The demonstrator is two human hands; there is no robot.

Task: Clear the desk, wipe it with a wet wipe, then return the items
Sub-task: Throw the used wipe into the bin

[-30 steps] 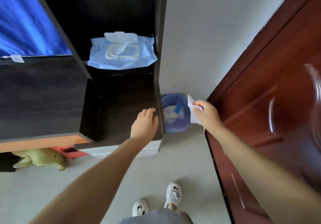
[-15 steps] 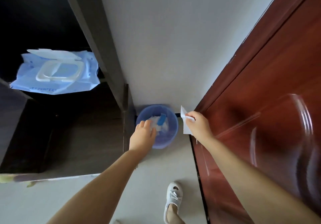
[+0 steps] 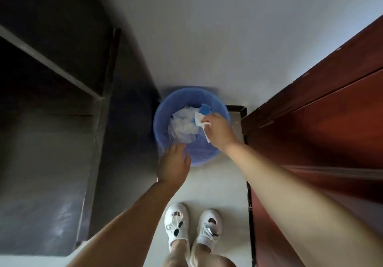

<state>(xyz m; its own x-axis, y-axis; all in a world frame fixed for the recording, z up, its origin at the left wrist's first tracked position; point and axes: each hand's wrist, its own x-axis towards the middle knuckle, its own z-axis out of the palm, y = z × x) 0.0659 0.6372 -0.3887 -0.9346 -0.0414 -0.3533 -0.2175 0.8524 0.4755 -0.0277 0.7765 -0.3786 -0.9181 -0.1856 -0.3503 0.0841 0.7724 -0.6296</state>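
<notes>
Single head-worn wide-angle view, looking steeply down at the floor from standing height. Right hand [image 3: 217, 131] pinches a wipe [image 3: 199, 119] just above frame centre, over a blue bin [image 3: 163, 113]. Left hand [image 3: 174, 164] below-left of that grip, shoes [image 3: 176, 223] at the bottom edge.

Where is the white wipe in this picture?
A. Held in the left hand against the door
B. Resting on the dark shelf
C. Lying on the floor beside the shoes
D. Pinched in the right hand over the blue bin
D: the right hand pinches the white wipe above the open blue bin, while the left hand holds nothing.
</notes>
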